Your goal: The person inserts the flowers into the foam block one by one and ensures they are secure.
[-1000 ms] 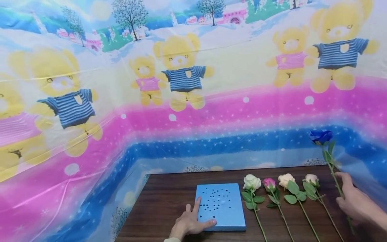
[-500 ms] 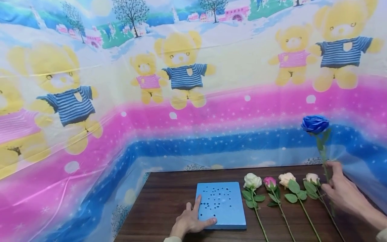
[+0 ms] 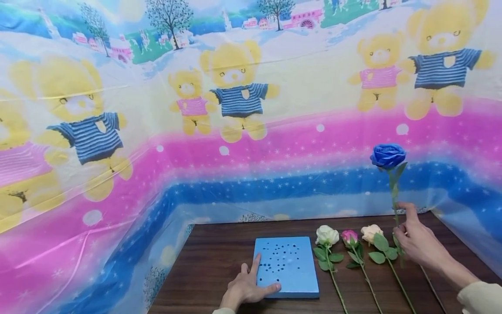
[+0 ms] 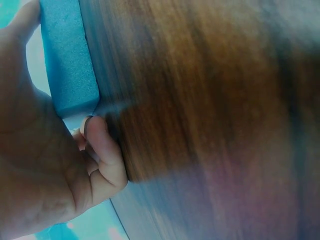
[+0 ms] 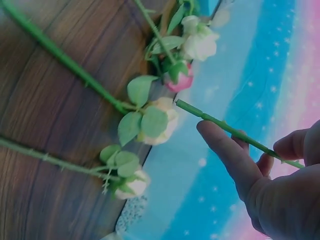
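Observation:
My left hand [image 3: 247,285] rests at the lower left corner of a light blue foam block [image 3: 294,283] with many small holes in its top. Its thumb and forefinger lie stretched along the block; the left wrist view has the block's side [image 4: 70,55] by the palm and the other fingers bent beside its corner. My right hand [image 3: 425,246] pinches the stem of a blue rose [image 3: 388,156], bloom up, over the flowers at the right. In the right wrist view, the cut end of the green stem [image 5: 220,123] sticks out past the fingertips.
Right of the block, a white rose [image 3: 327,236], a pink rose [image 3: 349,238] and a cream rose [image 3: 371,233] lie in a row on the dark wooden table [image 3: 211,257]. A pale rose [image 5: 132,185] lies beyond them. Behind hangs a bear-printed cloth [image 3: 298,96].
My right hand has carried the blue rose leftward from the table's right side, and its bloom has risen and turned more upright. The left hand and block have stayed put.

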Action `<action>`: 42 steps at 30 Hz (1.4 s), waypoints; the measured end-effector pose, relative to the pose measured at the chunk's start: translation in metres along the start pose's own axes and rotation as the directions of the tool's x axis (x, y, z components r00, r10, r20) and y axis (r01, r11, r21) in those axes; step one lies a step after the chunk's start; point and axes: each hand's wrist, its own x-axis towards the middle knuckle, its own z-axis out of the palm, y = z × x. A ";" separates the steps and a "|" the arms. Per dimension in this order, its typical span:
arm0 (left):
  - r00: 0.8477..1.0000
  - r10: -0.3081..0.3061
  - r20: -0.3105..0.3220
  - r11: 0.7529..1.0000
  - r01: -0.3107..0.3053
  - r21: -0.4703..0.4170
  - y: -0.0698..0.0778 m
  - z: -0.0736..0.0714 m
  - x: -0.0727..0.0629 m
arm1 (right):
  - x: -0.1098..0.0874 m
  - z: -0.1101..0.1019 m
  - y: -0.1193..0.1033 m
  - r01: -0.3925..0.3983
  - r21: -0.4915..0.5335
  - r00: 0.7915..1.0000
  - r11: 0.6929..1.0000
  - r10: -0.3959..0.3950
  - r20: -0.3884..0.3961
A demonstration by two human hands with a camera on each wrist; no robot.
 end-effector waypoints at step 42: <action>1.000 -0.013 -0.018 1.000 0.013 -0.006 -0.001 0.002 0.000 | 0.049 0.057 -0.101 0.067 0.195 0.998 0.979 -0.068 0.000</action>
